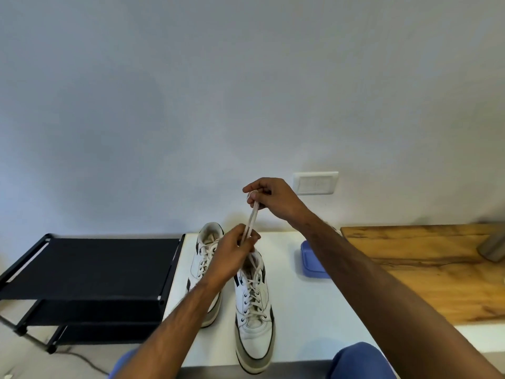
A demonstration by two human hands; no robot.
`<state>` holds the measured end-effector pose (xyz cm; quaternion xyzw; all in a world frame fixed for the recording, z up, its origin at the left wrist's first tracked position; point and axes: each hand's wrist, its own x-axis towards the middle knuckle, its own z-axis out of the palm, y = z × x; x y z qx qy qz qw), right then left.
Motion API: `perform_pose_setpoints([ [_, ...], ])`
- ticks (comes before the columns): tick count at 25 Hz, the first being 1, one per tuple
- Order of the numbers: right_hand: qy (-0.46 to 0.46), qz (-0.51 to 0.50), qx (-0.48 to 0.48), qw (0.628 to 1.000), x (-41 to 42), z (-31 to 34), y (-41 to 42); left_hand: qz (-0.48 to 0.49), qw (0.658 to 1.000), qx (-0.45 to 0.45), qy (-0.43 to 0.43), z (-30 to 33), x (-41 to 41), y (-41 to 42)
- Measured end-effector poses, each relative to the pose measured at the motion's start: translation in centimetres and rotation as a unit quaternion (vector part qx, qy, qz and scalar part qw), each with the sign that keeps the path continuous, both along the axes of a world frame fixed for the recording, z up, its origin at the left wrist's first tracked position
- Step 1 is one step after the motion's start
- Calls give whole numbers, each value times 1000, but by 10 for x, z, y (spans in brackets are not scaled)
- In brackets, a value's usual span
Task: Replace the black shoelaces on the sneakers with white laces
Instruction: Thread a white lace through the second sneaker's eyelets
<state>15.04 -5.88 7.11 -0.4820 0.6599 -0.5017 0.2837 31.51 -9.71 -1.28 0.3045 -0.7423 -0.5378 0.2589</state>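
Blue box [311,262] sits beside sneakers [254,305], near rack [90,266].

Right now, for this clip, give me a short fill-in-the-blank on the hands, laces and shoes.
1. Both hands, left and right, hold a lace coloured ____.
2. The higher hand is the ____ one.
3. The shoes on the white table number ____.
4. The lid right of the shoes is ____.

Missing: white; right; two; blue
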Motion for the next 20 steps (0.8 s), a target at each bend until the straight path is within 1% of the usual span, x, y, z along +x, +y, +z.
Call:
perform_pose_setpoints([
  [1,11,-5,17,1000,-3,-6,-4,27,999,-27,12,5,2,-6],
  [3,-4,2,77,997,-6,-20,-10,53,993,-106,10,15,8,-21],
  [5,-6,49,138,989,-2,-41,-10,29,978,-205,-38,21,12,-37],
  [6,18,80,156,984,1,-53,-9,17,967,-246,-65,24,12,-44],
  [7,53,108,165,979,4,-66,-8,14,960,-267,-81,25,11,-51],
  [8,81,124,168,975,7,-77,-7,16,962,-262,-82,27,7,-55],
  [9,86,128,163,975,9,-87,-4,21,970,-232,-72,29,2,-58],
  [10,48,121,157,979,11,-96,-2,28,981,-181,-56,29,-4,-61],
  [11,-19,107,149,983,12,-105,1,34,991,-124,-40,27,-10,-65],
  [13,-133,85,114,981,11,-120,7,42,999,-27,1,16,-21,-70],
  [15,-229,100,87,964,9,-133,13,49,997,41,32,-2,-28,-75],
  [16,-260,96,91,956,9,-137,15,52,997,53,29,-12,-31,-76],
  [17,-259,78,108,956,10,-139,15,51,997,48,14,-22,-32,-77],
  [18,-218,53,136,965,12,-139,14,42,999,17,-18,-33,-31,-76],
  [19,-150,38,171,973,14,-140,13,17,997,-42,-61,-44,-28,-76],
  [20,-70,34,208,975,17,-141,12,-19,987,-123,-106,-55,-25,-75],
])
